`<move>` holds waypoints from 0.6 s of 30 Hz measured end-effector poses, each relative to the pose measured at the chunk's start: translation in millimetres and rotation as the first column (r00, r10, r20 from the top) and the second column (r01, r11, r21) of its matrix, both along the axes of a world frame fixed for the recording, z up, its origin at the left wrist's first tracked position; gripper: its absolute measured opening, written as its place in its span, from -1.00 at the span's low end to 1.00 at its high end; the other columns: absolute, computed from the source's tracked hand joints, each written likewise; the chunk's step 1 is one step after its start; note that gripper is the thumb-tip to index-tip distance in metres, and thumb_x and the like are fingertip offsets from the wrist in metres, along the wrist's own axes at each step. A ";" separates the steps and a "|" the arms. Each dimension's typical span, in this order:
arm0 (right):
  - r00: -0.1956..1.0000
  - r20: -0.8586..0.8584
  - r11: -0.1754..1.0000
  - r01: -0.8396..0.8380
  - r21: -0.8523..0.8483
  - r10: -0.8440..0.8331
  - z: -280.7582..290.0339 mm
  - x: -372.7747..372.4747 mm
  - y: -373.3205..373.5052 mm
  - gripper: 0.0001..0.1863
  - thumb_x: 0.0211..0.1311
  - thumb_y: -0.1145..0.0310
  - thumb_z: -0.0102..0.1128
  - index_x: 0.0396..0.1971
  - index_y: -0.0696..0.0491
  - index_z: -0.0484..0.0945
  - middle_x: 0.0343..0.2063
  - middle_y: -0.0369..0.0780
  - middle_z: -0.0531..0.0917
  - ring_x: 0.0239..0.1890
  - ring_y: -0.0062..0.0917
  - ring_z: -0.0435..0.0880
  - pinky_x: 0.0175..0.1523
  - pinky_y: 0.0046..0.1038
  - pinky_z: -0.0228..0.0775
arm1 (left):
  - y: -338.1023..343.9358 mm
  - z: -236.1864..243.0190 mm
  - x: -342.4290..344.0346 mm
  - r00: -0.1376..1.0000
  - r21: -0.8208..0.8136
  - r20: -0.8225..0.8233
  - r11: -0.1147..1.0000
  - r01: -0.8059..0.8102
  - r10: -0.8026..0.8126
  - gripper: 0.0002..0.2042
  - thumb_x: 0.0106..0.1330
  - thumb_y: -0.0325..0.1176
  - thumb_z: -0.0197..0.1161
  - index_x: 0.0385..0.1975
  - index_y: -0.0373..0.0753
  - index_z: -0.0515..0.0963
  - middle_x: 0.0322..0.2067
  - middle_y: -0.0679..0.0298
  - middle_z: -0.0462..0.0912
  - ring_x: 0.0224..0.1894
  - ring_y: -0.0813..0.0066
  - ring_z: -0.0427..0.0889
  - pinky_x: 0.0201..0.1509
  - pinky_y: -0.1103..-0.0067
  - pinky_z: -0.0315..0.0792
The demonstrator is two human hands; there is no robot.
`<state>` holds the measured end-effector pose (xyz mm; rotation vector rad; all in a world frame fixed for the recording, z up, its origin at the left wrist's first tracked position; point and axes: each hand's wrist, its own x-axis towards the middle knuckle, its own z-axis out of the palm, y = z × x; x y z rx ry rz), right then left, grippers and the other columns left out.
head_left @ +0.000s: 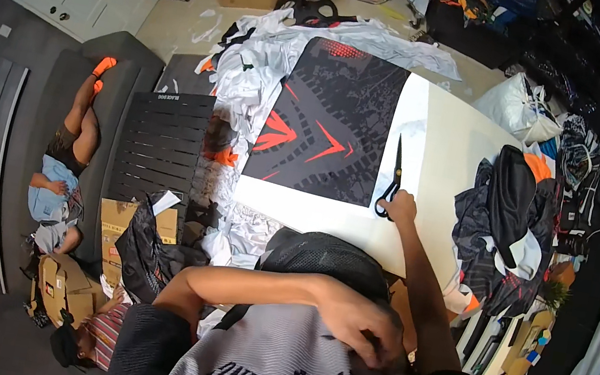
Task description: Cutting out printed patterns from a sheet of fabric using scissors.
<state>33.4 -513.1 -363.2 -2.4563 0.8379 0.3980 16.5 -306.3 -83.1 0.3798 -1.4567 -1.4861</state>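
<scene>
On the table my right hand (400, 205) is closed round the handles of large black scissors (397, 168). The scissors' blades look closed together and point away from me, along the right edge of a printed fabric panel (332, 121). That panel is black and grey with red-orange chevrons and lies flat on a pale backing. Across my chest bends my left arm, with my left hand (360, 323) in front of my shirt near the right shoulder. Its fingers are curled, and whatever they grip, if anything, is hidden.
White fabric (254, 83) is heaped along the table's left and far edges. Dark garments (507, 216) pile up on the right, below a white bag (519, 106). A black slatted bench (164, 139) and cardboard boxes stand left. One person lies on a sofa; another is at lower left.
</scene>
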 end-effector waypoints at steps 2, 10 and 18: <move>1.000 -0.006 1.000 0.001 0.007 -0.001 1.0 0.5 -1.5 -0.52 -0.22 0.08 0.47 -0.51 0.19 0.51 -0.58 -0.12 0.57 -0.53 -0.23 0.56 -0.36 -0.30 0.44 | 2.4 -2.0 8.8 0.995 0.036 0.019 0.995 0.094 -0.094 -0.82 0.22 -0.47 0.11 -0.22 -0.39 0.47 -0.20 0.03 0.54 -0.20 0.03 0.44 -0.04 0.36 0.34; 1.000 0.008 1.000 -0.025 0.016 0.025 -0.7 -0.9 1.3 -0.50 -0.22 0.08 0.47 -0.50 0.22 0.53 -0.57 -0.10 0.58 -0.53 -0.21 0.56 -0.37 -0.30 0.46 | -36.2 20.1 -28.2 0.994 -0.160 -0.041 0.981 -0.108 0.102 -0.81 0.13 -0.54 0.12 -0.25 -0.37 0.46 -0.23 0.01 0.53 -0.19 0.04 0.46 -0.05 0.35 0.34; 0.997 0.043 0.998 -0.066 -0.010 0.067 0.5 -2.0 0.4 -0.49 -0.23 0.07 0.47 -0.52 0.27 0.56 -0.58 -0.04 0.61 -0.53 -0.15 0.58 -0.36 -0.25 0.48 | -40.2 52.4 -46.5 0.955 -0.228 0.191 0.956 -0.182 0.227 -0.77 0.11 -0.55 0.05 -0.20 -0.37 0.47 -0.26 0.06 0.57 -0.27 0.11 0.47 -0.14 0.43 0.37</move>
